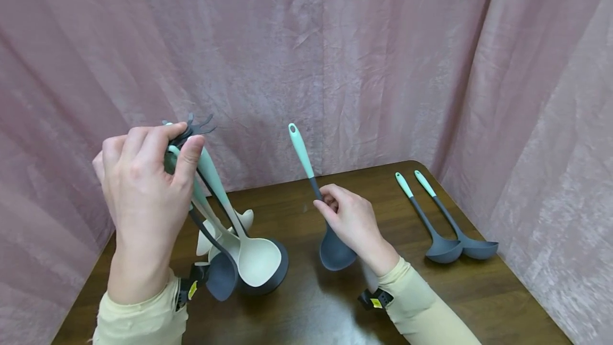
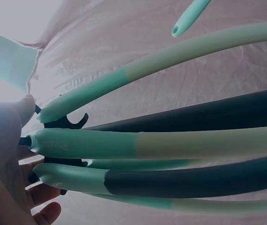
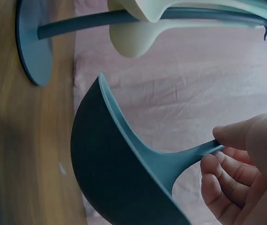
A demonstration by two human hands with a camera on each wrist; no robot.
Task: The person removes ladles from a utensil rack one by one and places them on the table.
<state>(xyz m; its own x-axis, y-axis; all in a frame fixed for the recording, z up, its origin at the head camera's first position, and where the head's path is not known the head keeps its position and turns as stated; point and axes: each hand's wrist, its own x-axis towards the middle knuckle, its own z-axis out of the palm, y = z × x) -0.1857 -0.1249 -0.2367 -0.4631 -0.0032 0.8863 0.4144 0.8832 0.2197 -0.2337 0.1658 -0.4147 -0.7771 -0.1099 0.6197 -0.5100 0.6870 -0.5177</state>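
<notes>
My right hand [image 1: 351, 217] pinches the dark grey neck of a ladle [image 1: 337, 252] between thumb and fingers. Its mint handle leans up and away, and its bowl hangs low over the table. In the right wrist view the ladle's deep bowl [image 3: 119, 164] is seen from the side. At the left, my left hand [image 1: 143, 180] grips the hooked top of a utensil stand [image 1: 195, 129], thumb on the near side. From the hooks hang several mint-handled utensils, among them a cream ladle [image 1: 260, 262] and a dark grey utensil [image 1: 222, 277].
Two more grey ladles with mint handles, a left one [image 1: 443, 250] and a right one [image 1: 480, 249], lie side by side on the right of the brown wooden table [image 1: 383, 196]. The stand's round dark base [image 1: 276, 280] rests on the left. Pink curtains [image 1: 364, 68] hang behind.
</notes>
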